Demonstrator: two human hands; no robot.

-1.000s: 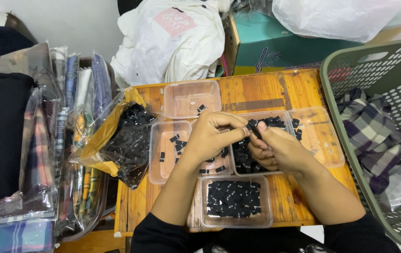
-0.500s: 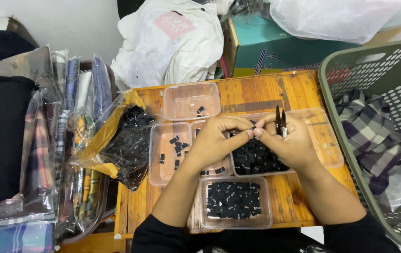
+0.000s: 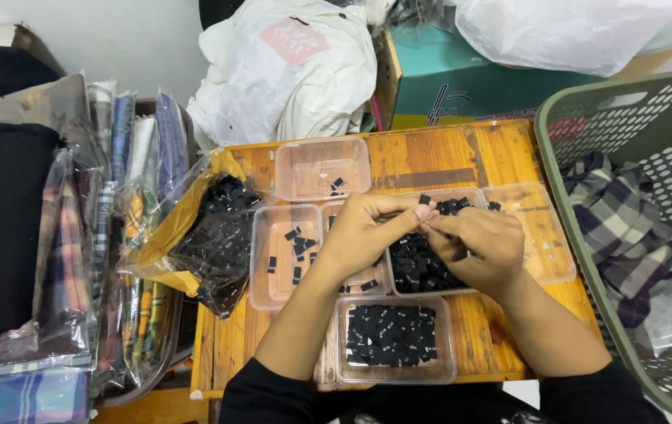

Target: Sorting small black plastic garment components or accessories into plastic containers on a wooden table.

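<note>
A small orange-stained wooden table (image 3: 446, 157), its grain and slats showing, is sitting in a crowded corner between stacked plastic-wrapped folded fabrics (image 3: 53, 259) and a grey-green perforated laundry basket (image 3: 650, 157) holding a plaid cloth (image 3: 626, 220). Over the table the left hand (image 3: 363, 232) and the right hand (image 3: 477, 247) are meeting fingertip to fingertip, and the left fingers (image 3: 410, 210) are pinching a small black rectangular tag (image 3: 424, 199), thumb and forefinger closed on it. The right fingers (image 3: 442, 226) are curling together just beside that pinch; whether they are gripping anything cannot be told. Half a second ago the right hand was raised with a dark piece standing up from it near the table's far edge; now both hands are sitting lower and closer together, and that upright piece is no longer showing. Directly beneath the fingertips a clear, thin-walled plastic tray of loose black tags (image 3: 422, 263) is lying heaped and matte. Toward the wrists, a second clear tray (image 3: 393, 338) is holding tags laid flat in neat rows. To the left of the left fingers, a tray with a few scattered tags (image 3: 285, 255) is sitting near a crumpled glossy plastic bag of black tags (image 3: 218, 235) lined in yellow. Beyond the fingers, a nearly bare clear tray (image 3: 322, 167) is resting in front of a soft white plastic sack (image 3: 289, 71).
</note>
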